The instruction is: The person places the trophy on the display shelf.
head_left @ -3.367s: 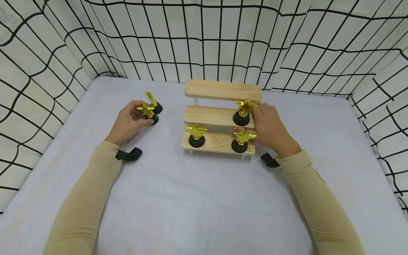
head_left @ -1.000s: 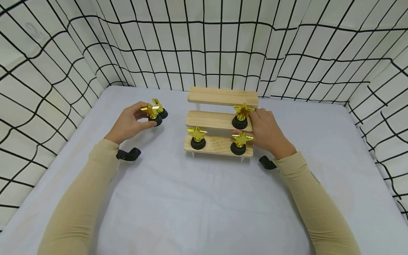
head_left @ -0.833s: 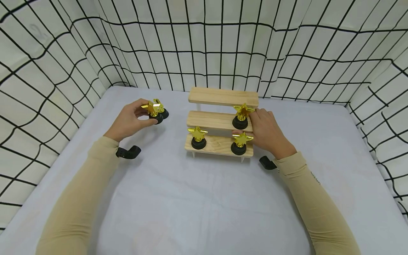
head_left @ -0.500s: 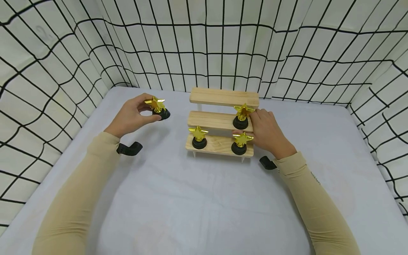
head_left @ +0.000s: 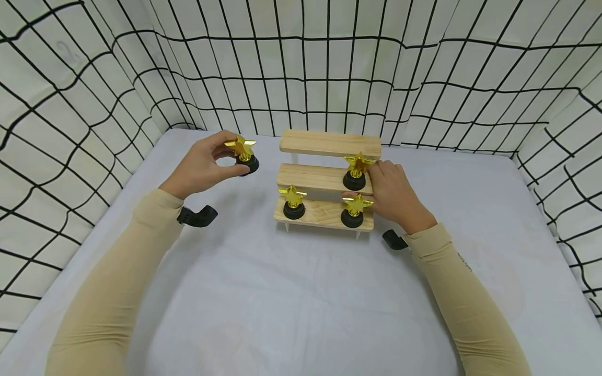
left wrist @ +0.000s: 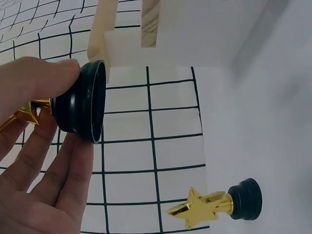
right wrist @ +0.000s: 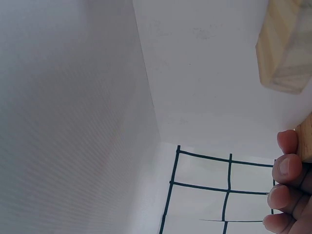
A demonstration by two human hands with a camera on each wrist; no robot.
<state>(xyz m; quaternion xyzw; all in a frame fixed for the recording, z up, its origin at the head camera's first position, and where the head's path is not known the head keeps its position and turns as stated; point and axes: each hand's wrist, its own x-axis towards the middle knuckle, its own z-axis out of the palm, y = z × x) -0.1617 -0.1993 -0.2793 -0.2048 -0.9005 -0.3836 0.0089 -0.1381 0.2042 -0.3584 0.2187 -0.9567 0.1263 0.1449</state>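
My left hand (head_left: pixel 199 164) pinches a gold star trophy (head_left: pixel 242 148) by its black base, thumb on one side and fingers on the other. In the left wrist view the underside edge of that base (left wrist: pixel 95 102) shows, lifted off the table. Another star trophy (left wrist: pixel 200 207) stands on the table there; the head view mostly hides it behind the held one. My right hand (head_left: pixel 397 196) grips the right end of the three-step wooden display shelf (head_left: pixel 310 177), thumb in front below the middle board. Its fingertips (right wrist: pixel 288 168) reach the board's end in the right wrist view.
On the shelf's middle board a star trophy (head_left: pixel 355 172) stands at the right. The bottom board bears one trophy (head_left: pixel 293 202) at the left and another (head_left: pixel 352 211) at the right. White cloth (head_left: pixel 301 303) covers the table, and black wire grid panels (head_left: pixel 324 68) enclose it.
My left hand has raised its trophy from beside the other one and moved it right and back, toward the shelf. The right hand keeps its grip on the shelf.
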